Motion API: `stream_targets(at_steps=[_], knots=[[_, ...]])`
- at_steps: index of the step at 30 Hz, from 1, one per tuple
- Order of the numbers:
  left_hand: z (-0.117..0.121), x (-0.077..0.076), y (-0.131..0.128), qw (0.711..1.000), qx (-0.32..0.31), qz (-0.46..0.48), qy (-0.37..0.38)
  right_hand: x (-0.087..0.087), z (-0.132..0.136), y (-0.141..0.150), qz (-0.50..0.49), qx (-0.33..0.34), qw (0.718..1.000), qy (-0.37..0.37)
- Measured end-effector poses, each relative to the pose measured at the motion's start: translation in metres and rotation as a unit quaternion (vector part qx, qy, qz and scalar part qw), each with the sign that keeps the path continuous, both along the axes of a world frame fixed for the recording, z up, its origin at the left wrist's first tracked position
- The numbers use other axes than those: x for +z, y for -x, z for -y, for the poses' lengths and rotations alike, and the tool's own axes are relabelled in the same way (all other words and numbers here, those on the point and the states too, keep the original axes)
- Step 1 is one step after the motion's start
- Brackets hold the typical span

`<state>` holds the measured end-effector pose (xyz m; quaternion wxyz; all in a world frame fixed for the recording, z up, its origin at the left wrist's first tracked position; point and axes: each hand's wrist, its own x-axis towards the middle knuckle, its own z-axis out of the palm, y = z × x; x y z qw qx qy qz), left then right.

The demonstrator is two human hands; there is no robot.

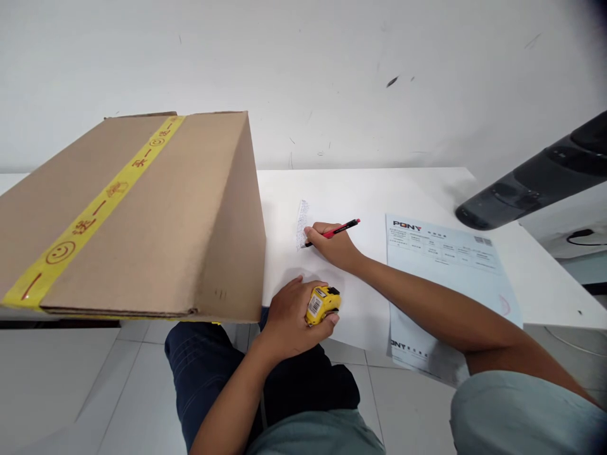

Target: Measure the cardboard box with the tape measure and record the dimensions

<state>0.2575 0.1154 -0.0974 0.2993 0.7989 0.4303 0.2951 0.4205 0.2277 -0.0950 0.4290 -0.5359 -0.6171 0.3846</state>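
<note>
A red and black pen [339, 229] is gripped in my right hand [334, 248], its tip down at a narrow strip of handwriting [302, 224] on a white surface. Whether that surface is paper or the bare tabletop, I cannot tell. Near the table's front edge, my left hand [294, 316] is wrapped around a yellow tape measure [322, 304] with a barcode label. No blade shows out of it. To the left of both hands stands a large cardboard box [142, 221] sealed with yellow printed tape [99, 212].
Under my right forearm lie printed pale sheets [441, 265], partly over the front edge of the white table [379, 189]. A dark cylindrical object [526, 180] leans in at the right. Behind the table rises a scuffed white wall [332, 76].
</note>
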Motion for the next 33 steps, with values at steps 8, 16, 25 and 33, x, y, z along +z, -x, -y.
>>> stream_targets(at_steps=[8,16,25,33], knots=[[0.0001,-0.0006,-0.0004,1.000,0.002,-0.008,0.013,0.0037,0.0004,-0.0004,-0.019,0.015,1.000,0.016],[-0.0004,-0.0007,-0.0006,1.000,0.004,-0.008,0.005,0.0025,0.0012,0.0012,-0.019,-0.014,1.000,0.007],[0.0001,-0.0017,-0.0002,1.000,0.007,-0.011,-0.003,0.0032,0.0004,0.0001,-0.018,-0.003,1.000,0.012],[0.0012,-0.0020,-0.0008,1.000,0.007,-0.008,-0.004,0.0029,0.0034,0.0016,-0.025,-0.020,0.999,0.006]])
